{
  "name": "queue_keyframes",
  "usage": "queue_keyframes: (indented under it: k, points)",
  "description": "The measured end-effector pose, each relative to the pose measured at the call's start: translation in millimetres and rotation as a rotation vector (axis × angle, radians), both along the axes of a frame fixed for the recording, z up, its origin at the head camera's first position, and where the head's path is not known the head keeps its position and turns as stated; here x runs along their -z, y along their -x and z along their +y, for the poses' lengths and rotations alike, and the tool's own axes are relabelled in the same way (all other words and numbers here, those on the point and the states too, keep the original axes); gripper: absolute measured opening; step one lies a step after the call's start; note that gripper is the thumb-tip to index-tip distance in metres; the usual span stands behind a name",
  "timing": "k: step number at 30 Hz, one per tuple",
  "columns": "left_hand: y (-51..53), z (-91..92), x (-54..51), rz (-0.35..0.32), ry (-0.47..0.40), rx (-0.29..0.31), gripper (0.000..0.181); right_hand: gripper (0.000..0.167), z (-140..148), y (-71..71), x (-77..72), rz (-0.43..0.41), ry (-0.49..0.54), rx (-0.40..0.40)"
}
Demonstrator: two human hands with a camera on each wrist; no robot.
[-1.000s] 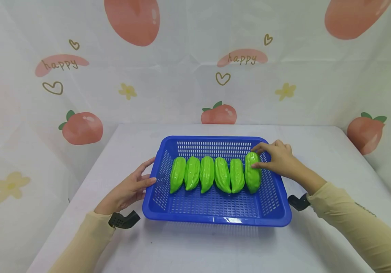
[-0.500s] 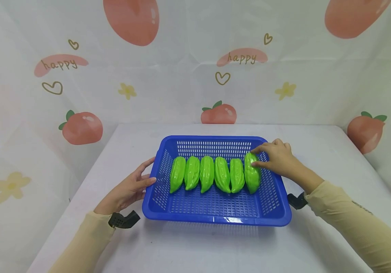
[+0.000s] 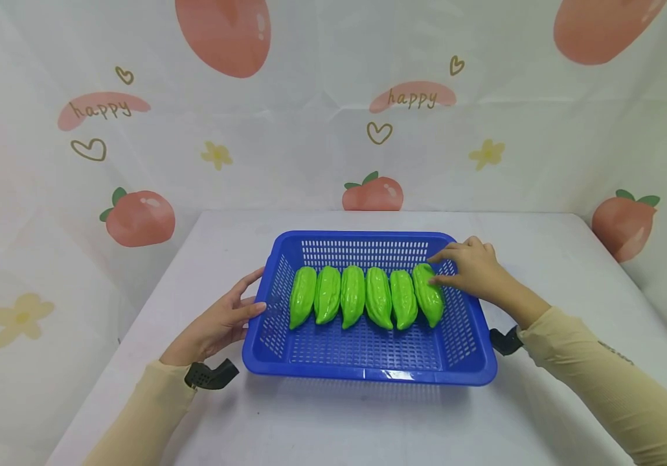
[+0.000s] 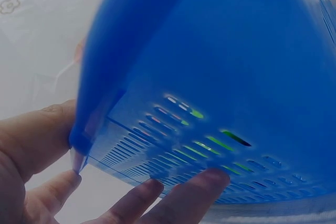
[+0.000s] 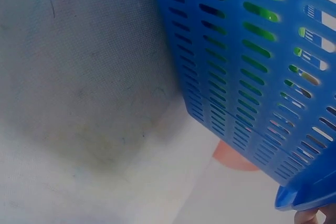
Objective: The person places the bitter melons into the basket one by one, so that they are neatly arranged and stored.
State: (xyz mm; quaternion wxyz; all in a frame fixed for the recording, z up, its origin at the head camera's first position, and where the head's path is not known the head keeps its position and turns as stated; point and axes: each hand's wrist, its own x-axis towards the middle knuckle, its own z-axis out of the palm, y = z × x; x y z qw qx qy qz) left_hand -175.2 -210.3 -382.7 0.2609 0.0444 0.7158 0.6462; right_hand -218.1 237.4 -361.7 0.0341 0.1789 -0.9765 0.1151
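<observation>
Several shiny, bright green bitter melons (image 3: 353, 296) lie side by side in a blue plastic basket (image 3: 368, 375), their pointed ends towards the person. The left hand (image 3: 231, 317) holds the basket's left side, its thumb at the rim; in the left wrist view its fingertips (image 4: 212, 178) touch the slotted outer wall. Over the right rim reaches the right hand (image 3: 470, 266), with thumb and index finger apart beside the rightmost bitter melon (image 3: 429, 299). That one leans, its upper end to the left. Whether the thumb still touches it, I cannot tell. The right wrist view shows mostly the basket's outer wall (image 5: 236, 77).
The basket stands on a white-covered table (image 3: 333, 427). Behind it hangs a white backdrop cloth (image 3: 310, 149) printed with peaches, hearts and flowers. Both wrists carry a small black camera, the left camera (image 3: 211, 374) and the right camera (image 3: 506, 341).
The rightmost bitter melon has come out of the right hand's pinch, sunk and tipped its upper end left. The right hand has barely moved; the left hand stays on the basket.
</observation>
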Motion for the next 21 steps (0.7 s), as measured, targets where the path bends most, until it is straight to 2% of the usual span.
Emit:
queue_keyframes:
  k: [21]
  points:
    - [0.9,0.2,-0.5,-0.006,-0.002,0.001,0.079,0.044,0.4,0.2,-0.1,-0.027,0.065,0.008]
